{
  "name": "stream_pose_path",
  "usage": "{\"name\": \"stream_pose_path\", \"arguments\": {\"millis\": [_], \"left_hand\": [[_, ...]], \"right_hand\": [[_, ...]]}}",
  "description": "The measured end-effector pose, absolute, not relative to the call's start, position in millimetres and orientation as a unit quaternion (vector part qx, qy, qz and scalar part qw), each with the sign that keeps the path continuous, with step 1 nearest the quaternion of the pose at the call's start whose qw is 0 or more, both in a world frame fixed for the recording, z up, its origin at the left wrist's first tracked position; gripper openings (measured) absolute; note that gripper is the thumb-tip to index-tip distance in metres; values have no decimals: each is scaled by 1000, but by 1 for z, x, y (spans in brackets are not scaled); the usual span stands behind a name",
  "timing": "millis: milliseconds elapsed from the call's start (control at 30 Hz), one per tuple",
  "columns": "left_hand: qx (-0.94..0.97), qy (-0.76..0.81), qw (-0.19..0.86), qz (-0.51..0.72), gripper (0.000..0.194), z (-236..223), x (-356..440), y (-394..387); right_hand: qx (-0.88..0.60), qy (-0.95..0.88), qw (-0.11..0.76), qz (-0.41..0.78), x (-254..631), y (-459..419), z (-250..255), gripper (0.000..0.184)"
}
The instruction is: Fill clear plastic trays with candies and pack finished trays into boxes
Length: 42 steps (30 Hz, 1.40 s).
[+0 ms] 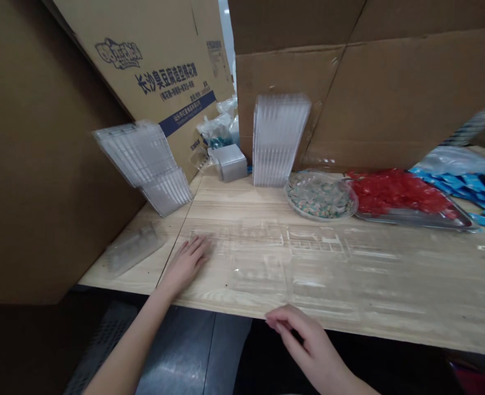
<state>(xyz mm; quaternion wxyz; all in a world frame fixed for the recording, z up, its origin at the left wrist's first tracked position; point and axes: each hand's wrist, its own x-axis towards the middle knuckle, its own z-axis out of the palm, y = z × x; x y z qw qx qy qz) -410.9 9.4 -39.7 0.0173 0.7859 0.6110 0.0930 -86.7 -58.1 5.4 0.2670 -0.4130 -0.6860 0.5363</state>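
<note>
My left hand [187, 262] lies flat on the wooden table [411, 291] with its fingers stretched out, its fingertips at the left end of a row of clear plastic trays [275, 258] laid out on the table. My right hand [304, 334] hovers at the table's front edge, fingers curled loosely together; nothing shows in it. It is just in front of the nearest clear trays.
Stacks of clear trays lean at the back left [144, 159] and back centre [277, 137]. A clear dish of small greenish pieces [320, 197], a metal tray of red pieces [399, 192] and blue packets [464, 186] lie to the right. Cardboard walls [390, 93] surround the table.
</note>
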Motion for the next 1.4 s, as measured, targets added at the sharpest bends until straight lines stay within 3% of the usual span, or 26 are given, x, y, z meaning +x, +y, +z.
{"name": "stream_pose_path", "arguments": {"millis": [200,400,633,733,900,1167,1300,1400], "left_hand": [[811,577,7,94,36,-39,-412,8],[778,607,28,157,30,-33,-418,12],[794,598,50,97,38,-24,-412,9],[794,601,25,92,32,-24,-414,7],[747,645,-35,158,31,-22,-409,9],[719,647,21,252,32,-26,-391,14],[651,680,-10,337,34,-1,-378,10],[591,667,45,450,28,30,-349,2]], "right_hand": [[-499,-599,276,562,-36,-93,-31,24],[-488,-623,291,538,-25,-93,-27,25],[-481,-638,283,530,-12,-93,-33,24],[-475,-640,269,541,-6,-97,-38,24],[-476,-640,263,543,-1,-96,-41,23],[-468,-653,266,532,2,-98,-37,21],[-460,-659,278,526,-2,-86,-26,20],[-427,-665,315,526,-26,-60,4,21]]}}
